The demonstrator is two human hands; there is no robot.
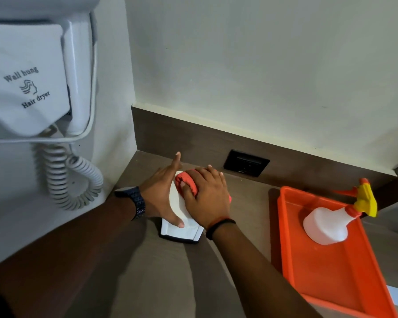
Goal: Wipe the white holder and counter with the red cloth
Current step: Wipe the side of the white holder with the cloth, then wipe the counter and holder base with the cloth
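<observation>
Pressing red cloth onto white holder, right hand curled; left hand flat, steadying holder.

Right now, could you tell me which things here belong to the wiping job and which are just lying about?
In the job: red cloth, white holder, counter, left hand, right hand.

Lying about: spray bottle, orange tray, hair dryer, socket.

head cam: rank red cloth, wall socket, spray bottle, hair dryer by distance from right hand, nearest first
1. red cloth: under the right hand, touching.
2. wall socket: just beyond it, on the backsplash.
3. spray bottle: to the right, in the orange tray.
4. hair dryer: high on the left wall.
</observation>
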